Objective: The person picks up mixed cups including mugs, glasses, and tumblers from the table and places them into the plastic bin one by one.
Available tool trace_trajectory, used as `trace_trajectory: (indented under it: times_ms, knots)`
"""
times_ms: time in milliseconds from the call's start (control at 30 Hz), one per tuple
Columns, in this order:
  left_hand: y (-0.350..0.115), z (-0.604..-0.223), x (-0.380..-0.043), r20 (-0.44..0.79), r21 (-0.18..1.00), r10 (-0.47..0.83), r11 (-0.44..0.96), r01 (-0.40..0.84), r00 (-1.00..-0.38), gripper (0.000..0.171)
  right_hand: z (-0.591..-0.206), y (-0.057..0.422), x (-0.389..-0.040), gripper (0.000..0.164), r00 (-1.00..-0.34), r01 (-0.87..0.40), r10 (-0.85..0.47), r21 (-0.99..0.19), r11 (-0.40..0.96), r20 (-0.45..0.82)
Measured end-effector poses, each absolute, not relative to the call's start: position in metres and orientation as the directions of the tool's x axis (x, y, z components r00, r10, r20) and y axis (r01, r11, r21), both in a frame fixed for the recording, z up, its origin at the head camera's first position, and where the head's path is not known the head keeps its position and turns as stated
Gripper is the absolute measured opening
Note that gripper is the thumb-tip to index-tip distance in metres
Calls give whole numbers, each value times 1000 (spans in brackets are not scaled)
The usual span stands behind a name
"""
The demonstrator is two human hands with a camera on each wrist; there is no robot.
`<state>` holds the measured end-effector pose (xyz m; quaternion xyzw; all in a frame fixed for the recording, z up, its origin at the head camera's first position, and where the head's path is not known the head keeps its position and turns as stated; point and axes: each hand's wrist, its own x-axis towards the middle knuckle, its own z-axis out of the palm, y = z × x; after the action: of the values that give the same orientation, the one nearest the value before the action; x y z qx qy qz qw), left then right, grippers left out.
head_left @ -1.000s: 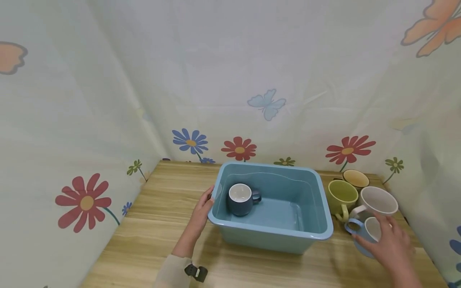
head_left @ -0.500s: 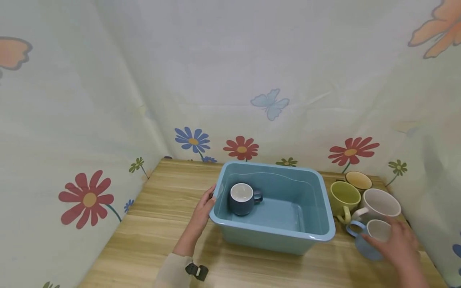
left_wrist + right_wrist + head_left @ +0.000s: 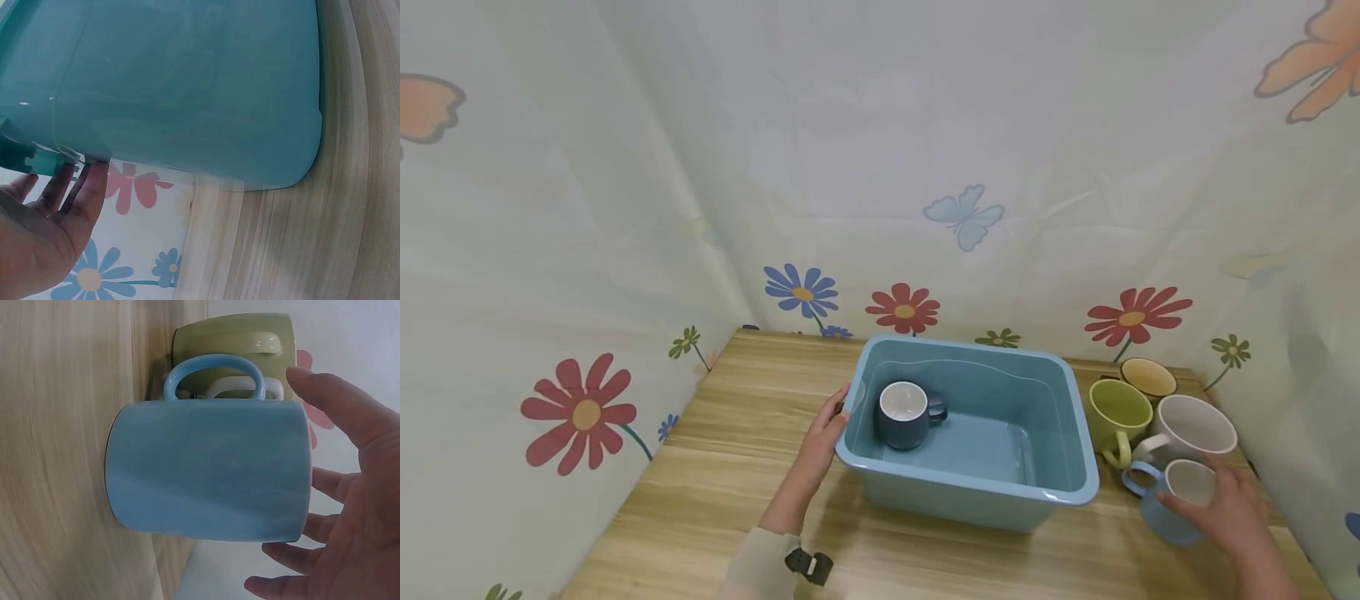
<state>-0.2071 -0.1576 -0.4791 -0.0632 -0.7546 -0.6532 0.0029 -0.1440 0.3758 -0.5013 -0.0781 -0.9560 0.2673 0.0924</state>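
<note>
My left hand (image 3: 823, 442) is at the left end of a blue plastic basin (image 3: 955, 492). In the left wrist view its nearly straight fingers (image 3: 87, 194) rest against the basin's outer wall beneath the rim. Inside the basin, near its left end, stands a dark blue mug (image 3: 902, 427) with a white interior. My right hand (image 3: 1232, 508) is spread over a light blue mug (image 3: 1172, 517) standing upright on the table. In the right wrist view the thumb sits apart from the mug's rim near the handle, with several fingers partly behind the mug. Whether any finger touches it is unclear.
Beyond the light blue mug stand a white mug (image 3: 1195, 429), a green mug (image 3: 1116, 412) and a cream-lined cup (image 3: 1148, 377) with a dark rim. They crowd the basin's right side. A flower-printed curtain (image 3: 1037, 233) rises behind the wooden table (image 3: 752, 400).
The head view has shifted slightly. My right thumb has moved a little right, away from the light blue mug's handle side. My left hand stays at the basin.
</note>
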Motion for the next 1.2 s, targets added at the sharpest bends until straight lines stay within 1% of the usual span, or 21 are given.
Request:
trace_trajectory:
  times_ms: [333, 600, 867, 1067, 1200]
  knots:
    - [-158, -479, -208, 94, 985, 90, 139, 106, -991, 55, -497, 386, -150, 96, -987, 132, 160, -500, 856, 15]
    - [-159, -479, -208, 61, 987, 85, 145, 72, -995, 55, -499, 390, -152, 95, -991, 109, 131, -487, 866, 11]
    - [-158, -477, -209, 76, 987, 87, 136, 88, -993, 55, -497, 391, -152, 96, -995, 91, 98, -517, 851, -13]
    - [-159, -477, -209, 73, 986, 89, 140, 85, -993, 55, -492, 396, -154, 90, -1000, 31, 27, -520, 853, -14]
    - [-159, -478, -208, 70, 987, 92, 139, 83, -993, 55, -491, 399, -157, 86, -1000, 16, 17, -525, 851, -2]
